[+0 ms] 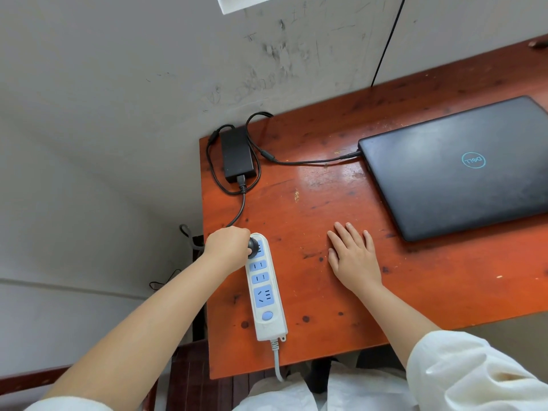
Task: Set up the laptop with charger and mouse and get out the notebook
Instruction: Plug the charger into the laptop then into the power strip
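Observation:
A closed black laptop [462, 170] lies on the right of the red-brown wooden table [341, 203]. The black charger brick [237, 154] sits at the table's far left corner, and its thin cable [308, 162] runs into the laptop's left side. A white power strip [265, 295] with blue sockets lies near the table's left edge. My left hand [226, 247] is closed around the charger's black plug [253, 247], which sits at the strip's far socket. Flat on the table to the right of the strip rests my right hand [353, 255], holding nothing. No mouse or notebook is in view.
A scuffed grey wall [148, 84] stands behind and left of the table. A black cable [388, 40] hangs down the wall behind the laptop. The strip's grey cord [277, 363] drops over the table's front edge. Dark straps [192, 241] hang beside the table's left side.

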`<action>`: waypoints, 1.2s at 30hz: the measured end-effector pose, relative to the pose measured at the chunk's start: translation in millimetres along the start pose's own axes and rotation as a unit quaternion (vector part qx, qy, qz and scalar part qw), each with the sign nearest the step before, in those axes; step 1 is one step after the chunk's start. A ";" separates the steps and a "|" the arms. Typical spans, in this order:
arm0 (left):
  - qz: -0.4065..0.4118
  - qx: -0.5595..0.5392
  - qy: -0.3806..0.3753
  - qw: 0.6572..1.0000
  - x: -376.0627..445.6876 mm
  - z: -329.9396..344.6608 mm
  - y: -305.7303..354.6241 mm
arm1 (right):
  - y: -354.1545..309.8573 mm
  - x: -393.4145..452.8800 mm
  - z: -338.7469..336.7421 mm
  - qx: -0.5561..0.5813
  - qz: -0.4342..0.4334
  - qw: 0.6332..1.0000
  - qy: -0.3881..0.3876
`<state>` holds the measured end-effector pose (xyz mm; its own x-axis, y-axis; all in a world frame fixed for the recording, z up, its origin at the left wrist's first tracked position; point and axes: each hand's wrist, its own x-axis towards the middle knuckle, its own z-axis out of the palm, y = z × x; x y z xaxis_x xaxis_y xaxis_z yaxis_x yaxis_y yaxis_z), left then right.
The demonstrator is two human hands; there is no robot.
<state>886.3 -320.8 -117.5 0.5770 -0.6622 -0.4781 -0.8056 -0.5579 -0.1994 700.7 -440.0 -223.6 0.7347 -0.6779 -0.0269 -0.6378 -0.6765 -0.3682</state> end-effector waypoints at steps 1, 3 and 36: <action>0.001 0.001 0.002 1.000 -0.4 1.0 0.1 | -0.3 0.1 -0.1 0.001 0.001 1.000 -0.001; 0.004 0.006 0.006 1.000 0.1 2.0 -0.5 | -0.5 -0.1 0.0 0.000 0.000 1.000 0.003; 0.069 -0.089 -0.015 0.994 24.8 20.5 -3.9 | -1.6 3.2 -1.7 -0.080 -0.017 0.996 0.041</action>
<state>900.9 -324.9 -146.0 0.4563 -0.7242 -0.5170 -0.8386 -0.5443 0.0224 703.7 -441.7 -221.6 0.7397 -0.6700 0.0618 -0.6458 -0.7328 -0.2144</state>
